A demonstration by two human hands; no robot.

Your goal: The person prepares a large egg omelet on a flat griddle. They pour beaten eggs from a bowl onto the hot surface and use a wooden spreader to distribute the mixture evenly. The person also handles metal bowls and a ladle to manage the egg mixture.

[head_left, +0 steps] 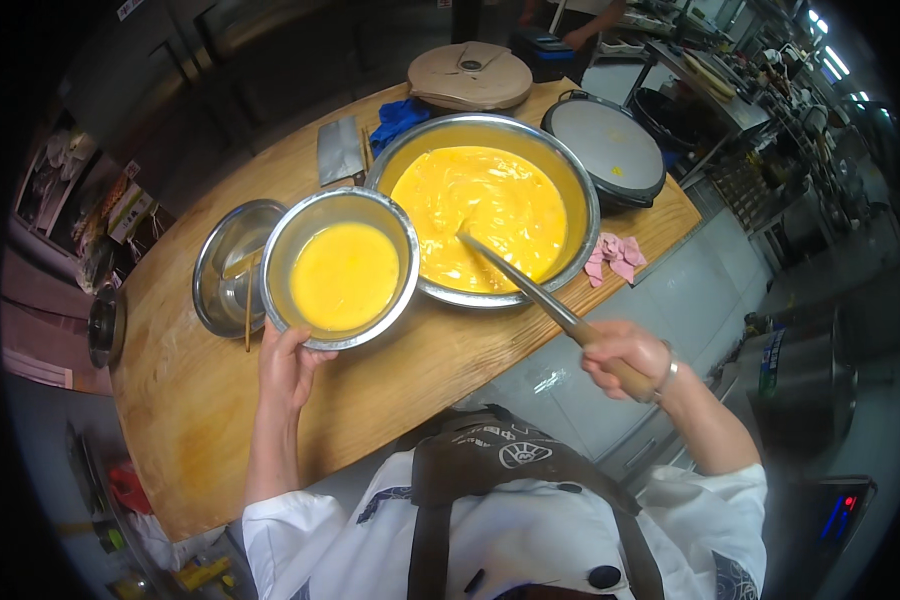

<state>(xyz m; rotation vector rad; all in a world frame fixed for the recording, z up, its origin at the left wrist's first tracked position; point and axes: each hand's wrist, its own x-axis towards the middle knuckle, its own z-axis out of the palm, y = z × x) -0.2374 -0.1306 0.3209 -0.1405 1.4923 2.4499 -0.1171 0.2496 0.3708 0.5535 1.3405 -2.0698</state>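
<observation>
My left hand point(292, 358) grips the near rim of a smaller metal bowl point(410, 248), thumb at the edge. Yellow liquid point(344, 276) fills much of it. My right hand point(625, 360) is closed round the wooden grip of a long-handled metal utensil point(530, 288). Its far end dips into thick, glossy yellow liquid point(490, 200) in a large metal bowl point(580, 190), so the head is hidden. The smaller bowl stands at the large bowl's left side and overlaps it in view.
Beside the small bowl lies a metal basin point(210, 285) with a chopstick point(249, 315). A pink cloth point(617, 258), a round grey-topped appliance point(605, 145), a brown round lid point(470, 78) and a blue cloth point(398, 122) surround the large bowl on the wooden table point(190, 420). Someone stands beyond.
</observation>
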